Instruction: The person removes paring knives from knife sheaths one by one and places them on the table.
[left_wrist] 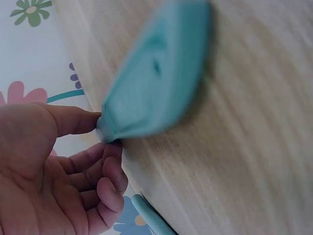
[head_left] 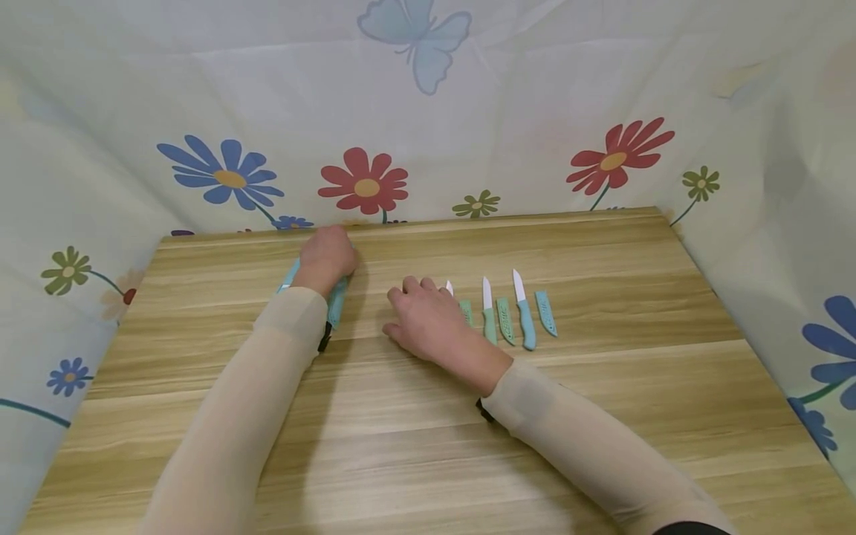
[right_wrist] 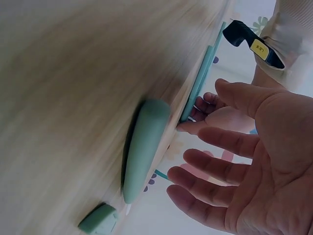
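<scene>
At the far left of the table [head_left: 388, 453], left hand [head_left: 328, 256] pinches a blue sheath [head_left: 337, 303] by one end, beside another blue piece [head_left: 292, 273], partly hidden. Right hand [head_left: 431, 318]: loose-fingered, empty. Rightward, three bare knives [head_left: 526, 325] with sheaths [head_left: 546, 313] appear laid out; held sheath seems unplaced.
</scene>
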`<state>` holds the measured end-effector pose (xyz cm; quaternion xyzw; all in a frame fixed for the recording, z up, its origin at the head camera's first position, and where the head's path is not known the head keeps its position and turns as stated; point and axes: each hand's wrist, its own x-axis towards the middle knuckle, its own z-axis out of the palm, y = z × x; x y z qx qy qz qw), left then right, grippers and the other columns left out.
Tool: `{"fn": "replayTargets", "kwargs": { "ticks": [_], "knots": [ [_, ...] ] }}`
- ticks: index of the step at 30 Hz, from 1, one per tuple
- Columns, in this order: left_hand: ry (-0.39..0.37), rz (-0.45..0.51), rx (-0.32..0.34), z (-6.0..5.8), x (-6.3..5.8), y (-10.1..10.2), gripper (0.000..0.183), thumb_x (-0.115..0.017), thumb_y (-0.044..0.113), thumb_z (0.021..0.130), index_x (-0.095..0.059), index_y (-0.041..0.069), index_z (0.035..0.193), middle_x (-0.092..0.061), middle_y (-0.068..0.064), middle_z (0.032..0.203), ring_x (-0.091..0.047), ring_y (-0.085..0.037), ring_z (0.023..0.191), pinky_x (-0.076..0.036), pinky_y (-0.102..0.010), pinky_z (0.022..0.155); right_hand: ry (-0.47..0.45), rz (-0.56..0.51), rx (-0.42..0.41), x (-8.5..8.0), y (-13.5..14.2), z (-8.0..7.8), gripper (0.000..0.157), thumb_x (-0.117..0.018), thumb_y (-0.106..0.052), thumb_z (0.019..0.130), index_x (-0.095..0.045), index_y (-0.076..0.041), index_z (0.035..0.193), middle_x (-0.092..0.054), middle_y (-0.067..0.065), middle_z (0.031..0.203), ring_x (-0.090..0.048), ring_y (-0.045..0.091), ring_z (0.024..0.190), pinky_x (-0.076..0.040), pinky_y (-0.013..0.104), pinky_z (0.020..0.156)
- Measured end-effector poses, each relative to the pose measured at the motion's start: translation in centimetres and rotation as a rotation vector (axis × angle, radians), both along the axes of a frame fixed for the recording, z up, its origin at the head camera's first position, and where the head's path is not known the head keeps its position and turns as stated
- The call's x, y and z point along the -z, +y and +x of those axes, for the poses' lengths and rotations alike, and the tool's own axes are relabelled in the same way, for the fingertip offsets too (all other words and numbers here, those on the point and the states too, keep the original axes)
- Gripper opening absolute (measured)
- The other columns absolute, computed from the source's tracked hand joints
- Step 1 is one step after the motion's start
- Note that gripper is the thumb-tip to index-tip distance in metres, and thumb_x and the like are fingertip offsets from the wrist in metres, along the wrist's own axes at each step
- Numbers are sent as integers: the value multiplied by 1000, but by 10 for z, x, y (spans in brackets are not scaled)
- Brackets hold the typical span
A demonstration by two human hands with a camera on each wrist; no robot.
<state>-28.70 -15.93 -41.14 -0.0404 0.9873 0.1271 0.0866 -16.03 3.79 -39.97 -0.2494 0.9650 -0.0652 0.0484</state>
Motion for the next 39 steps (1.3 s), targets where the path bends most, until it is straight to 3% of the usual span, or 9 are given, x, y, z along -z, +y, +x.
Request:
{"fn": "replayTargets", "kwargs": {
  "ticks": [6, 11, 19, 27, 39],
  "knots": [
    [-12, 23, -27, 4, -4, 1, 18, -56, 11, 94, -68, -2, 98, -67, -22, 108, -61, -35, 86, -54, -46, 73, -9, 3, 5, 0, -6, -2, 50, -69, -50, 101, -69, -13, 134, -63, 7, 123, -59, 29, 110, -55, 47, 87],
    [-27, 40, -51, 8, -8, 2, 25, -56, 13, 95, -68, -5, 107, -65, -23, 114, -60, -36, 91, -54, -47, 78, -24, 7, 8, 2, -14, -5, 52, -69, -53, 100, -69, -12, 132, -62, 8, 124, -58, 29, 110, -54, 47, 87],
    [-53, 75, -92, 10, -8, 5, 24, -60, 13, 92, -70, -6, 102, -65, -22, 109, -60, -35, 89, -53, -43, 75, -27, 23, 4, 10, -31, -9, 45, -68, -57, 99, -72, -14, 113, -62, 6, 116, -56, 27, 103, -54, 46, 85],
    [-63, 109, -99, 11, -7, 6, 22, -57, 9, 93, -68, -8, 102, -63, -22, 109, -58, -34, 87, -50, -37, 71, -30, 21, 9, 17, -43, -12, 36, -70, -52, 98, -65, -16, 93, -57, 3, 101, -53, 24, 93, -52, 43, 78],
    [-45, 103, -89, 15, -11, 6, 23, -57, 8, 91, -68, -10, 98, -62, -24, 109, -57, -36, 92, -50, -38, 74, -2, 80, 33, 16, -55, -14, 18, -63, -30, 103, -69, -15, 97, -60, 5, 105, -57, 24, 99, -53, 41, 78]
  ]
}}
